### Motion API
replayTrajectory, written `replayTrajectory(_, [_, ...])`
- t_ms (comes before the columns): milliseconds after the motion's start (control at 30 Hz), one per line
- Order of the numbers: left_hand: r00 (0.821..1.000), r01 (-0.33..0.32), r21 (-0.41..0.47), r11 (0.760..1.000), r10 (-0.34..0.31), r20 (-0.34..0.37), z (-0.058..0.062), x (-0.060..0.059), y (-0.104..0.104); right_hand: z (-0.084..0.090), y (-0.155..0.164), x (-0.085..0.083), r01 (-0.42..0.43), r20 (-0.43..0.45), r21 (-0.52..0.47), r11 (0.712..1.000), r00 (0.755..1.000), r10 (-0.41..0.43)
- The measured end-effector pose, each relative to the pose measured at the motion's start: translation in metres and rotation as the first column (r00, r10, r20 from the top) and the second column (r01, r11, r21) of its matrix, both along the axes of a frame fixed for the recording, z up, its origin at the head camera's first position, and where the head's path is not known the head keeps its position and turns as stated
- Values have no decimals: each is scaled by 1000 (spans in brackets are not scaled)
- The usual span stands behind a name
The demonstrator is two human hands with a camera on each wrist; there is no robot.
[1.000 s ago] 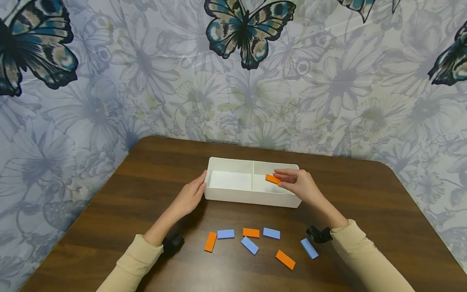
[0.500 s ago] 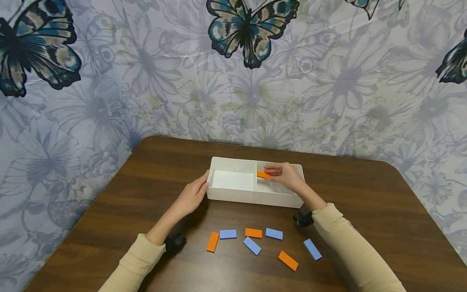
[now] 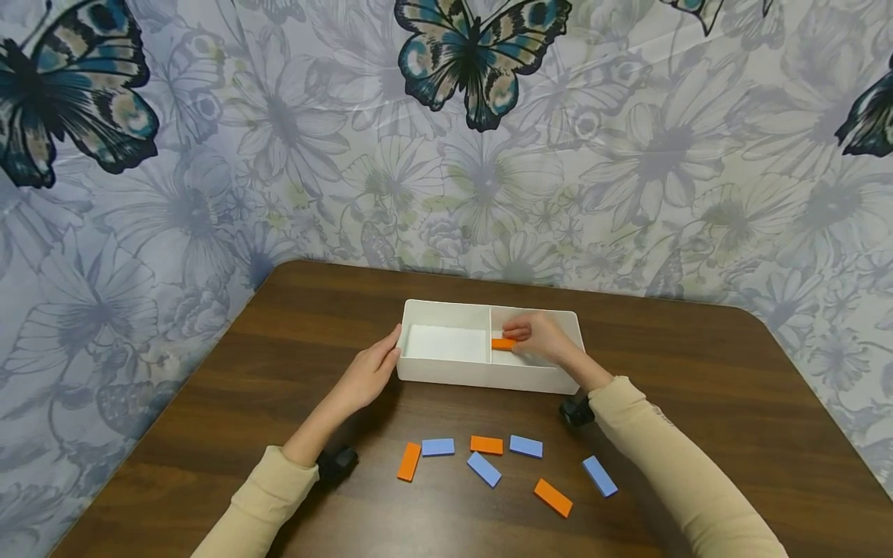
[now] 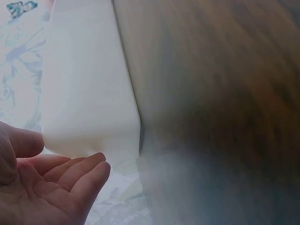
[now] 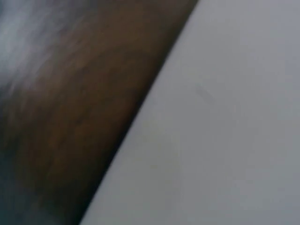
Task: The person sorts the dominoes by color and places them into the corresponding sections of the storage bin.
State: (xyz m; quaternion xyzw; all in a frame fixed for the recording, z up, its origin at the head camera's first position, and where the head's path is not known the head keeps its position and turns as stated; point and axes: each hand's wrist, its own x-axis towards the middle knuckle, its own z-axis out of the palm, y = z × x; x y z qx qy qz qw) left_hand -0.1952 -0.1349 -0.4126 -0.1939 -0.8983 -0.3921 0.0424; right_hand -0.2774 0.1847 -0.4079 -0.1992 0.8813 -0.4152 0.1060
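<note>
A white two-compartment box [image 3: 446, 373] stands toward the back of the table. At its left end my left hand [image 3: 366, 373] steadies it, the thumb by the upper edge and the fingers against the end wall, as the left wrist view shows. Inside the right compartment, my right hand [image 3: 544, 338] pinches an orange block [image 3: 503, 344] low over the floor, close to the divider [image 3: 490, 333]. The hand covers the block's right end. The right wrist view holds only a blurred white box wall [image 5: 211, 122] and brown tabletop, with no fingers showing.
In front of the box lie loose blocks: orange ones [image 3: 409, 463], [image 3: 486, 445], [image 3: 553, 498] and several blue ones, among them a blue block [image 3: 600, 476] at the right. The brown table [image 3: 335, 302] ends at a wall covering [image 3: 523, 194] with butterflies.
My right hand has carried the orange block left toward the divider and lowered it in the right compartment. The left hand stays at the box's left end.
</note>
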Motion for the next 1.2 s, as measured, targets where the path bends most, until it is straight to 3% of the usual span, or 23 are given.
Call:
replayTrajectory(233, [1000,-3,0,1000,3,-3,1,2,-1,-1,-4,0,-22,-45,5,1000,999,23])
replayTrajectory(533, [1000,5,-1,1000,-5,11,-2,2,0,0,0,9,165,-133,11,986,978,-162])
replayTrajectory(767, [1000,13,5,1000,-13,6,-1,3,0,-1,0,8,120,80,-104,987,990,-112])
replayTrajectory(1000, [1000,20,6,1000,-20,2,1,3,-1,0,0,4,107,131,-111,988,987,-92])
replayTrajectory(1200, [1000,18,7,1000,-18,4,3,3,-1,0,1,1,35,162,-124,992,987,-15])
